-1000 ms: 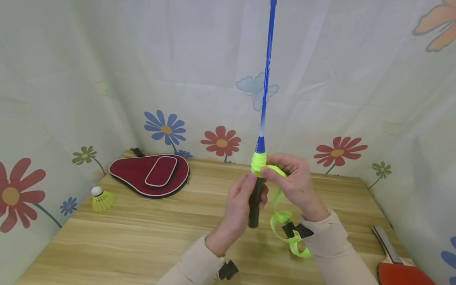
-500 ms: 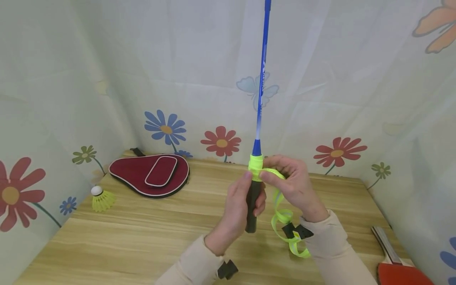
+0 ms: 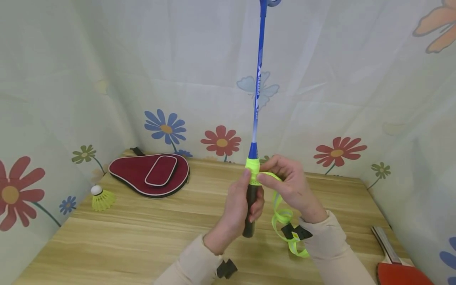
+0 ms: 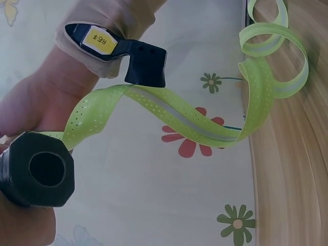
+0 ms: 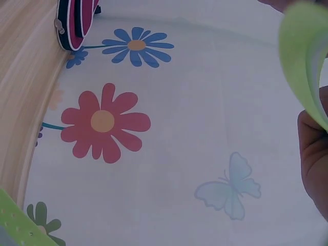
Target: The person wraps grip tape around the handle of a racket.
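Observation:
My left hand (image 3: 235, 204) grips the dark handle (image 3: 251, 198) of a badminton racket, whose blue shaft (image 3: 257, 91) stands nearly upright. Only the lowest part of the racket's head shows. Neon yellow overgrip tape (image 3: 252, 165) wraps the top of the handle, just under the blue cone. Between thumb and fingers, my right hand (image 3: 290, 184) pinches the tape close to the handle, at its right side. The loose tape hangs in curls down to the table; the left wrist view shows this perforated strip (image 4: 205, 128) and the handle's butt (image 4: 23, 171).
A dark red paddle case (image 3: 128, 174) lies at the table's back left, with a yellow shuttlecock (image 3: 103, 199) in front of it. At the right edge lies a red table tennis paddle (image 3: 400, 274). Flower-printed curtains (image 3: 199, 71) enclose the wooden table (image 3: 142, 241).
The racket has turned about its length, bringing lettering on the shaft into view. It has also shifted left and slightly down. The right hand keeps its pinch on the tape.

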Tool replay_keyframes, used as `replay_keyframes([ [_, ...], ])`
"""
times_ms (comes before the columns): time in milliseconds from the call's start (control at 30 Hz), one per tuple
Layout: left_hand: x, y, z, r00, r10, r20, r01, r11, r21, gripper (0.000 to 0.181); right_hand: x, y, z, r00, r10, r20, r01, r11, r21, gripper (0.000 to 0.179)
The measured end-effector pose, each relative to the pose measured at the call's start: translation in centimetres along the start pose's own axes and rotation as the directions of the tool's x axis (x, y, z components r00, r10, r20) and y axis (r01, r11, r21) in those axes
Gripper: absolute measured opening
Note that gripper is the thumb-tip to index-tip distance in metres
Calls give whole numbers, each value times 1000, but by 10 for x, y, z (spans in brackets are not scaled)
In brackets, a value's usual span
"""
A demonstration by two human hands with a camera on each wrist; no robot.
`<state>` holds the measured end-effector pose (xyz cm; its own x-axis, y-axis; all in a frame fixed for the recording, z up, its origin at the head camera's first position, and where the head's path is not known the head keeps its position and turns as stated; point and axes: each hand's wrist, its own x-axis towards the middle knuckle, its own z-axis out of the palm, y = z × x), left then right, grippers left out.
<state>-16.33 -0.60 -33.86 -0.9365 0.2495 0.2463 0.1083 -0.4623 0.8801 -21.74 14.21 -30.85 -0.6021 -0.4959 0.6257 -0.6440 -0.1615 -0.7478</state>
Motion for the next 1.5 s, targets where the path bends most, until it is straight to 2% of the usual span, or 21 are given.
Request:
replay_keyframes([
  [100, 0, 0, -1, 999, -15, 50, 16, 1000, -21, 62, -1, 2, -1, 999, 4, 33, -3, 1000, -15, 12],
  [200, 0, 0, -1, 991, -4, 133, 11, 999, -49, 59, -1, 3, -2, 997, -9, 74, 11, 1000, -25, 17],
  [333, 1, 0, -2, 966, 35, 256, -13, 996, -88, 55, -3, 2, -3, 992, -31, 121, 33, 999, -20, 22],
  [433, 2, 0, -3, 952, 31, 306, -1, 995, -99, 55, -4, 1, -3, 991, -47, 122, 48, 999, -5, 24],
  [500, 2, 0, -3, 950, 14, 312, 17, 995, -96, 57, -5, 1, -2, 992, -63, 110, 63, 998, 7, 25],
  [633, 3, 0, -3, 959, -39, 280, 59, 996, -65, 63, -6, 0, -1, 993, -90, 79, 91, 996, -2, 25],
  [733, 3, 1, -4, 968, -69, 242, 82, 996, -45, 66, -7, -2, 1, 996, -65, 55, 68, 996, -50, 20],
  [867, 3, 1, -4, 972, -72, 222, 84, 996, -44, 65, -9, -6, 3, 999, -8, 39, 12, 994, -112, 17],
  [967, 3, 0, -4, 971, -57, 233, 71, 996, -52, 64, -9, -5, 3, 999, -17, 52, 23, 992, -123, 16],
  [1067, 2, -1, -5, 956, -41, 291, 65, 995, -73, 64, -9, -2, 2, 997, -37, 71, 43, 995, -89, 16],
  [1233, 1, -3, -6, 906, -21, 424, 68, 993, -97, 64, -11, -2, 0, 991, -60, 118, 63, 998, -21, 17],
  [1300, 0, -3, -6, 896, -18, 443, 64, 994, -89, 64, -11, -3, 0, 988, -89, 127, 92, 996, -17, 17],
  [1367, -1, -2, -6, 899, -16, 437, 45, 997, -56, 66, -12, -4, 0, 988, -108, 112, 110, 994, -12, 16],
  [1500, 1, 1, -4, 928, 3, 374, -36, 996, 81, 69, -13, -7, 0, 994, -108, 33, 109, 994, -23, 18],
])
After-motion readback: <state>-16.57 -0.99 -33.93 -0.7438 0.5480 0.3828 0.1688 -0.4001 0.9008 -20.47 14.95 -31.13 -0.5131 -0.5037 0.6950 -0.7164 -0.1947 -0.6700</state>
